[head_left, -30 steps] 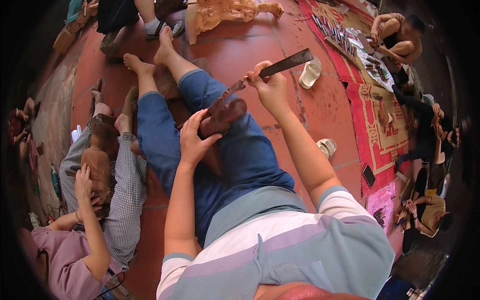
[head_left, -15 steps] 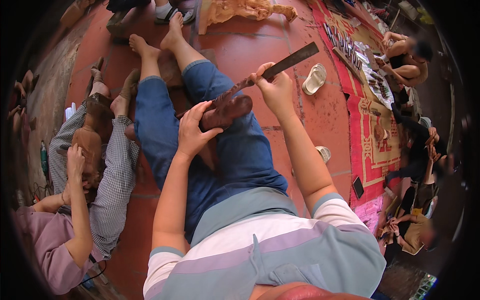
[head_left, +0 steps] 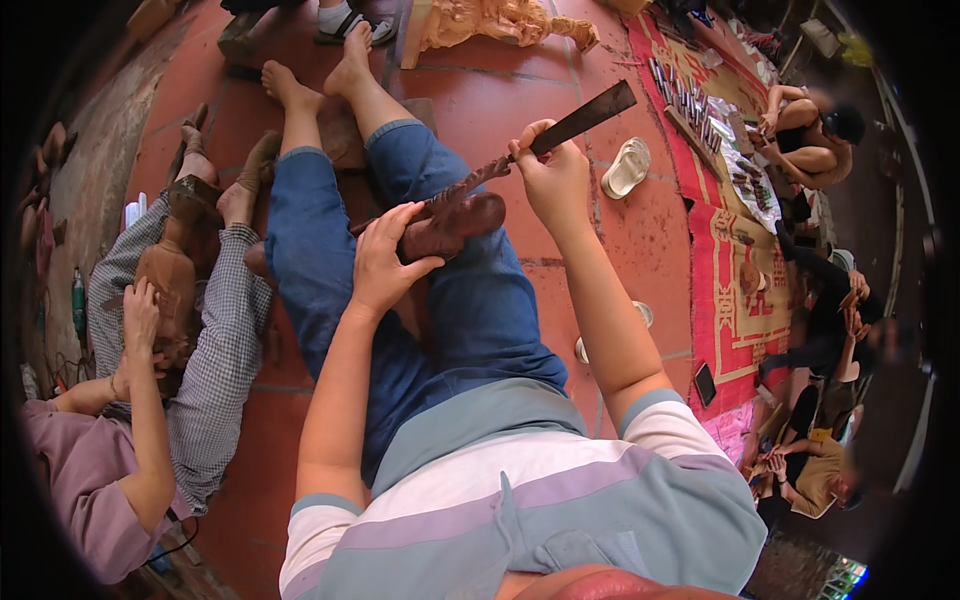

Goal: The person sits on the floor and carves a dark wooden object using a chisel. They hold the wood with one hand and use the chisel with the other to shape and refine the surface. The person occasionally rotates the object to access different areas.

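Note:
A dark brown, glossy wood carving point(head_left: 462, 222) with a rounded end lies across my thighs. My left hand point(head_left: 388, 255) is closed over its near left part, thumb along the lower side. My right hand point(head_left: 552, 172) pinches a long, flat, dark strip point(head_left: 590, 115) that sticks out up and to the right, beyond the carving. The strip lines up with a thin carved bar point(head_left: 465, 185) along the carving's upper edge; whether the two are one piece I cannot tell. The underside of the carving is hidden by my left hand and legs.
At left a person in checked trousers handles a reddish wooden figure point(head_left: 170, 275). A light wood carving point(head_left: 480, 22) lies at the far end. Cream clogs point(head_left: 627, 168) stand on red tiles. On the right are a red-and-gold mat point(head_left: 715, 290), a row of chisels point(head_left: 688, 105), a phone point(head_left: 705, 384) and seated people.
My right hand has moved very slightly to the right with the strip. My left hand keeps its hold on the carving. The surroundings have shifted a little as my head turned.

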### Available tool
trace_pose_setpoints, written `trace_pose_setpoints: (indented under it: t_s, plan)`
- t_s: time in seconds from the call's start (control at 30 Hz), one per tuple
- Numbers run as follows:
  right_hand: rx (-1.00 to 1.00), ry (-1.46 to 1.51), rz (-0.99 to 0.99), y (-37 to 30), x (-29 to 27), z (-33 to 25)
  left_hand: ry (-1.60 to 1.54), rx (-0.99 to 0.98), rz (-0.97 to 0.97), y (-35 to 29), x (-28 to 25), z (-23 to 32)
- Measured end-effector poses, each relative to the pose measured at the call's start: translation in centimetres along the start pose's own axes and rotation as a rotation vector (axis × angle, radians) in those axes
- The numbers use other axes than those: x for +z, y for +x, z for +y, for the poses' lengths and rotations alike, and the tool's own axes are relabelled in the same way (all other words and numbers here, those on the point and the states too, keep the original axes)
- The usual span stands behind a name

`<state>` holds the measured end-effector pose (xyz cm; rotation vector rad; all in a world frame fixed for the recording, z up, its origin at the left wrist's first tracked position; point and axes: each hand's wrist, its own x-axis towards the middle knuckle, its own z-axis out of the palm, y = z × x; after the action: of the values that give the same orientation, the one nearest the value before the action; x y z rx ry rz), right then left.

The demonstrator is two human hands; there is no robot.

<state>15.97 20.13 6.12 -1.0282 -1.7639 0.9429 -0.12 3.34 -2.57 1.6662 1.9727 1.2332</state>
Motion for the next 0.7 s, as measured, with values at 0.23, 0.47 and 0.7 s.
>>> trace_pose_setpoints:
  t_s: [0.23, 0.47, 0.7]
  plan:
    - [0.090, 0.125, -0.094, -0.1, -0.1, 0.6, -0.013, -0.015, -0.010, 0.1, -0.1, 0.1]
    - [0.008, -0.018, -0.210, 1.2, -0.1, -0.3, 0.022, -0.032, -0.018, -0.1, -0.2, 0.0]
    - [0.073, 0.040, -0.267, 1.4, -0.4, 0.3, 0.008, -0.007, -0.009, 0.0, 0.0, -0.1]
